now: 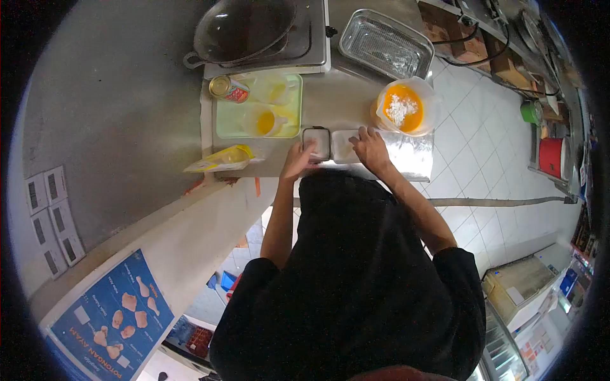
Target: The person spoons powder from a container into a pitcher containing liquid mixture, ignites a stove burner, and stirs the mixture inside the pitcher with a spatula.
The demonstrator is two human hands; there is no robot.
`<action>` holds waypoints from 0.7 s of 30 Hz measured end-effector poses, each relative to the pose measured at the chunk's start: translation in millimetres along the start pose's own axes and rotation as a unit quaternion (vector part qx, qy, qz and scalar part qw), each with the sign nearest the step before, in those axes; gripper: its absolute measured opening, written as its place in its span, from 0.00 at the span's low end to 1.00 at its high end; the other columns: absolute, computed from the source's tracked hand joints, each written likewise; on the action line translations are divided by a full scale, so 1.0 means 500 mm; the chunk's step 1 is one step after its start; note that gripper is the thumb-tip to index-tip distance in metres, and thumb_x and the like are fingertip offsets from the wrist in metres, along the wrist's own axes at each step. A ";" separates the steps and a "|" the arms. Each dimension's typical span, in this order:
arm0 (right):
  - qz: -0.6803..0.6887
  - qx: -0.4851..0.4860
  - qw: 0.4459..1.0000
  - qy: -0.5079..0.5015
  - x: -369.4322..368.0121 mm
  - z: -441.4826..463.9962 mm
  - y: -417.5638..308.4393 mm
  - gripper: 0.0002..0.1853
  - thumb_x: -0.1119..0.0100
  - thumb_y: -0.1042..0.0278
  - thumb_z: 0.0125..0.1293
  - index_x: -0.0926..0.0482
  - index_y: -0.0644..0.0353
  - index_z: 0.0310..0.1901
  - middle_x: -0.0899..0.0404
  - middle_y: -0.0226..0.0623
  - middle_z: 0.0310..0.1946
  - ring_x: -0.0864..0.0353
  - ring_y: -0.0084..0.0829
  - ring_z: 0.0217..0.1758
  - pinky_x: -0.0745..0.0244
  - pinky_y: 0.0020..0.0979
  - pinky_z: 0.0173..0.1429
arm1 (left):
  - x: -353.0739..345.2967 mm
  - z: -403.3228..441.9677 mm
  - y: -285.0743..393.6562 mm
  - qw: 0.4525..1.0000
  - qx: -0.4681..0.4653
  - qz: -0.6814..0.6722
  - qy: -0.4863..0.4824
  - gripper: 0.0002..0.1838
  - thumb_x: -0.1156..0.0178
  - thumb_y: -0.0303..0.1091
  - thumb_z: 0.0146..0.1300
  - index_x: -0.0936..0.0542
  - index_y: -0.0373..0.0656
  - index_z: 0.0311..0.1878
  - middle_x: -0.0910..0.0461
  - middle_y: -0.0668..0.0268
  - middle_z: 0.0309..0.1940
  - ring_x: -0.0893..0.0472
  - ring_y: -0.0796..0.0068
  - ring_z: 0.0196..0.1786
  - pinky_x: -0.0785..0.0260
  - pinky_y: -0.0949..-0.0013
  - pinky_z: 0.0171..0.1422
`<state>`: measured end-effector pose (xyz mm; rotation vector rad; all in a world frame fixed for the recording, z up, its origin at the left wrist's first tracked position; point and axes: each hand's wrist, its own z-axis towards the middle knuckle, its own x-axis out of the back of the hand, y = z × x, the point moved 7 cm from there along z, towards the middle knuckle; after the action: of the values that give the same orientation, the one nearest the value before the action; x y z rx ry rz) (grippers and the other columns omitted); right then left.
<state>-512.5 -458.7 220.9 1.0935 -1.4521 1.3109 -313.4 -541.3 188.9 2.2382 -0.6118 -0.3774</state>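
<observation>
At the counter's front edge, my left hand [297, 160] is at the left side of a small rectangular container [317, 137] with a dark rim. Its fingers, slightly blurred, reach over the container's edge. Close beside that, to the right, lies a shallow white rectangular container or lid [343, 147]; which one, I cannot tell. My right hand [373, 151] has curled fingers on its right edge. Behind my right hand stands a translucent tub [429, 105] holding orange liquid topped with white powder [401, 110].
A green tray [225, 130] at left carries a can [235, 90] and two cups with yellow contents. In front lies a yellow packet [222, 159]. A dark wok [238, 32] sits on the stove [314, 57]; a metal basket tray [387, 41] stands at back right.
</observation>
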 end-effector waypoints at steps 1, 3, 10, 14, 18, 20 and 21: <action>-0.028 -0.006 1.000 -0.002 -0.029 0.002 0.011 0.11 0.41 0.67 0.62 0.17 0.52 0.46 0.27 0.44 0.50 0.27 0.45 0.57 0.27 0.44 0.58 | 0.008 -0.001 0.008 0.998 -0.033 0.034 0.046 0.30 0.39 0.49 0.67 0.27 0.35 0.62 0.18 0.49 0.46 0.16 0.52 0.47 0.20 0.54 0.48; -0.042 0.032 0.999 0.001 -0.003 0.009 0.000 0.11 0.43 0.66 0.63 0.17 0.51 0.45 0.28 0.44 0.49 0.27 0.44 0.57 0.29 0.44 0.59 | 0.042 0.059 -0.040 0.967 -0.157 0.173 0.098 0.36 0.35 0.49 0.63 0.30 0.31 0.65 0.21 0.45 0.50 0.18 0.46 0.50 0.23 0.51 0.53; -0.073 0.095 0.992 0.030 -0.003 0.012 -0.004 0.11 0.45 0.65 0.64 0.16 0.50 0.45 0.28 0.42 0.49 0.29 0.43 0.57 0.32 0.42 0.62 | 0.001 -0.041 0.057 0.820 -0.160 0.515 0.189 0.49 0.30 0.52 0.54 0.39 0.28 0.69 0.31 0.38 0.60 0.30 0.37 0.62 0.36 0.45 0.66; -0.087 0.116 0.989 0.003 0.016 0.016 -0.025 0.12 0.45 0.65 0.64 0.16 0.50 0.46 0.28 0.42 0.50 0.29 0.41 0.58 0.32 0.41 0.61 | 0.008 -0.035 0.046 0.815 -0.138 0.531 0.187 0.49 0.28 0.48 0.52 0.40 0.35 0.72 0.33 0.39 0.62 0.31 0.38 0.63 0.36 0.44 0.65; -0.081 0.147 0.986 0.018 0.056 0.004 -0.042 0.13 0.46 0.66 0.64 0.18 0.55 0.48 0.26 0.42 0.49 0.29 0.41 0.57 0.32 0.41 0.60 | -0.035 -0.072 0.099 0.790 -0.187 0.561 0.158 0.54 0.23 0.44 0.45 0.41 0.41 0.74 0.35 0.45 0.65 0.35 0.42 0.66 0.40 0.43 0.67; -0.065 0.139 0.988 0.026 0.070 0.001 -0.039 0.13 0.47 0.68 0.63 0.19 0.58 0.48 0.23 0.43 0.45 0.27 0.42 0.55 0.31 0.41 0.58 | -0.067 -0.078 0.118 0.784 -0.256 0.556 0.103 0.58 0.21 0.45 0.40 0.42 0.42 0.75 0.35 0.49 0.66 0.37 0.44 0.68 0.44 0.42 0.69; -0.055 0.126 0.990 0.020 0.078 0.000 -0.035 0.13 0.47 0.69 0.63 0.20 0.60 0.48 0.22 0.44 0.43 0.25 0.43 0.53 0.29 0.42 0.56 | -0.090 -0.079 0.135 0.780 -0.279 0.555 0.075 0.60 0.20 0.45 0.38 0.42 0.43 0.75 0.35 0.51 0.66 0.37 0.45 0.69 0.46 0.42 0.70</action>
<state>-504.8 -462.0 262.7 1.2831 -1.2024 1.4557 -354.5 -532.9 268.6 1.0363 -1.3763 0.2203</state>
